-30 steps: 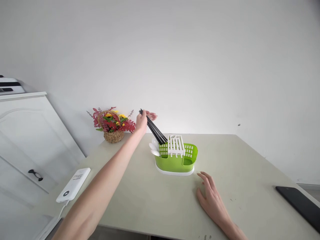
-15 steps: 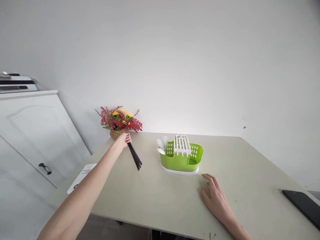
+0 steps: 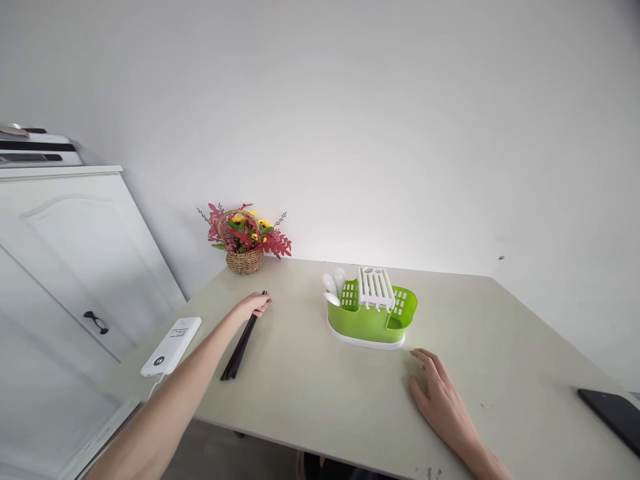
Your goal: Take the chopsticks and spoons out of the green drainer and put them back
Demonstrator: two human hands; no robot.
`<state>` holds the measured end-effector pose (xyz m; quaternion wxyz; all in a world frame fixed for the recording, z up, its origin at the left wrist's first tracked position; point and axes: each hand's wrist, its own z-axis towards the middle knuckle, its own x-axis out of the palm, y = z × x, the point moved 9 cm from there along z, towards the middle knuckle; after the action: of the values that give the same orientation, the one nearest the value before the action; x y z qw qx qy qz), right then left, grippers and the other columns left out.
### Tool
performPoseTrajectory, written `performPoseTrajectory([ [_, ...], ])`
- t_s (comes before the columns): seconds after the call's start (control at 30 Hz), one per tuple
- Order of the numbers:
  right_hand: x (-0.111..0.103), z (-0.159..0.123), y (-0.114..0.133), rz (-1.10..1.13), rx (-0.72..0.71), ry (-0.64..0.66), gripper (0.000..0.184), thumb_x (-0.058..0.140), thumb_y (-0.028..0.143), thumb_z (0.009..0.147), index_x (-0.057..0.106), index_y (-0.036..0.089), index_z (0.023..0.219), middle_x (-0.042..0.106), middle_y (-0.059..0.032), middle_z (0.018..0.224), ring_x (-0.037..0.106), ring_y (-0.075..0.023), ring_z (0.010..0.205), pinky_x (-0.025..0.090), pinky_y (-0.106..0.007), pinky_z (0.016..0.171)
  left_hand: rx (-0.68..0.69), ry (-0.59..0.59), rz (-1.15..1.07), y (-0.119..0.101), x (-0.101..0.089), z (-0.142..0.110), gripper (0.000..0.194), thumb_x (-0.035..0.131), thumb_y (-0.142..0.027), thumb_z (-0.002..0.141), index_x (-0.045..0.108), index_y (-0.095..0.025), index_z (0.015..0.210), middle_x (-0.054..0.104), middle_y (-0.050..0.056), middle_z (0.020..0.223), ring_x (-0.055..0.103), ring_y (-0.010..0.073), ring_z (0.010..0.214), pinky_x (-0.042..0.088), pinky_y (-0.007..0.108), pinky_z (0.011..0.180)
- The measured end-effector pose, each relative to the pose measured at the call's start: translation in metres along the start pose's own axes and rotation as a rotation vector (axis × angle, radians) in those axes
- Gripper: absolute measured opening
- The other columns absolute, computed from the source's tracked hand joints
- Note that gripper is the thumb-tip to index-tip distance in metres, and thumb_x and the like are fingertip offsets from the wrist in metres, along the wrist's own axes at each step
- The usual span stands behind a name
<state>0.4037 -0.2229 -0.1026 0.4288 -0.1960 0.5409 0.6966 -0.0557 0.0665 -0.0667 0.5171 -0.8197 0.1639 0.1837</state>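
A bundle of black chopsticks (image 3: 241, 350) is in my left hand (image 3: 254, 305), whose fingers close round its far end. The bundle slants toward the table's front left, its other end at or just above the tabletop; I cannot tell which. My right hand (image 3: 439, 403) rests on the table with thumb and fingers apart, holding nothing. Just beyond its fingertips stands a green utensil caddy (image 3: 363, 325) on a white base. White spoons (image 3: 331, 285) stick up from the caddy's left end, and a white slotted rack (image 3: 376, 288) spans its middle.
A wicker basket (image 3: 245, 262) of red and yellow flowers stands at the back left by the wall. A white power bank (image 3: 173, 343) with a cable lies at the left edge, near a white cabinet (image 3: 95, 253). On the far right lies a black phone (image 3: 613, 417).
My left hand has come down and nearer, away from the flower basket. The chopsticks' free end has swung from pointing right to pointing front left. My right hand stays put; the view shifted slightly.
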Motion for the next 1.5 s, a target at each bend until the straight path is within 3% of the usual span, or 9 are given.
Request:
performPoseTrajectory([
  [0.27,-0.001,0.0,0.001,-0.028,-0.013,-0.007,0.037,0.038,0.037,0.1,0.043,0.03,0.136,0.05,-0.0066,0.147,0.061,-0.0237,0.123,0.053,-0.041,0.099,0.243,-0.259,0.435,0.0,-0.001,-0.005,0.031,0.065,-0.036,0.101,0.065,-0.017,0.126,0.067,0.011,0.126,0.067,0.0258,0.112,0.057,0.045,0.096],
  [0.4,-0.002,0.0,0.002,-0.037,-0.021,-0.019,0.036,0.039,0.038,0.1,0.044,0.03,0.135,0.052,-0.0067,0.145,0.061,-0.0241,0.123,0.052,-0.042,0.101,0.375,-0.353,0.555,-0.005,0.004,-0.012,0.021,0.057,-0.03,0.102,0.069,-0.015,0.11,0.074,0.014,0.102,0.07,0.031,0.108,0.054,0.04,0.093],
  [0.6,-0.004,0.0,0.003,-0.033,-0.019,-0.031,0.037,0.04,0.037,0.099,0.045,0.03,0.135,0.053,-0.0071,0.144,0.062,-0.0242,0.121,0.054,-0.041,0.098,0.536,-0.428,0.652,-0.014,0.016,-0.024,0.019,0.052,-0.026,0.1,0.069,-0.017,0.1,0.073,0.014,0.104,0.069,0.0296,0.108,0.052,0.036,0.093],
  [0.87,-0.004,0.0,0.002,0.003,-0.003,-0.012,0.038,0.04,0.037,0.099,0.046,0.028,0.135,0.052,-0.0093,0.145,0.064,-0.025,0.117,0.055,-0.042,0.095,0.603,-0.466,0.686,-0.014,0.028,-0.044,0.016,0.054,-0.023,0.097,0.067,-0.018,0.104,0.069,0.014,0.111,0.063,0.0295,0.113,0.046,0.038,0.104],
  [1.07,-0.003,0.0,0.001,0.019,0.003,-0.005,0.038,0.04,0.038,0.099,0.045,0.028,0.136,0.051,-0.0086,0.145,0.062,-0.0257,0.119,0.054,-0.043,0.097,0.605,-0.507,0.657,-0.016,0.028,-0.062,0.017,0.056,-0.025,0.095,0.067,-0.019,0.107,0.064,0.017,0.114,0.057,0.0346,0.115,0.044,0.044,0.103],
  [1.2,-0.002,0.0,0.0,0.03,0.004,-0.001,0.039,0.039,0.037,0.099,0.044,0.029,0.137,0.05,-0.0083,0.147,0.061,-0.0253,0.122,0.053,-0.042,0.098,0.696,-0.533,0.587,-0.034,0.035,-0.086,0.022,0.058,-0.026,0.094,0.066,-0.019,0.114,0.062,0.019,0.121,0.053,0.0374,0.119,0.041,0.051,0.106],
  [1.43,-0.001,0.0,-0.001,0.05,0.02,0.007,0.039,0.039,0.038,0.099,0.043,0.029,0.137,0.048,-0.0075,0.148,0.061,-0.0249,0.121,0.052,-0.043,0.1,0.976,-0.506,0.366,-0.096,0.073,-0.156,0.03,0.035,-0.034,0.109,0.056,-0.026,0.13,0.061,0.01,0.134,0.053,0.0224,0.131,0.039,0.039,0.115],
  [1.5,0.0,-0.001,-0.001,0.059,0.019,0.01,0.039,0.039,0.038,0.099,0.042,0.029,0.138,0.048,-0.0077,0.148,0.061,-0.0248,0.12,0.053,-0.042,0.098,1.081,-0.449,0.208,-0.116,0.082,-0.179,0.028,0.04,-0.038,0.108,0.056,-0.027,0.128,0.061,0.009,0.135,0.053,0.0221,0.132,0.039,0.039,0.116],
])
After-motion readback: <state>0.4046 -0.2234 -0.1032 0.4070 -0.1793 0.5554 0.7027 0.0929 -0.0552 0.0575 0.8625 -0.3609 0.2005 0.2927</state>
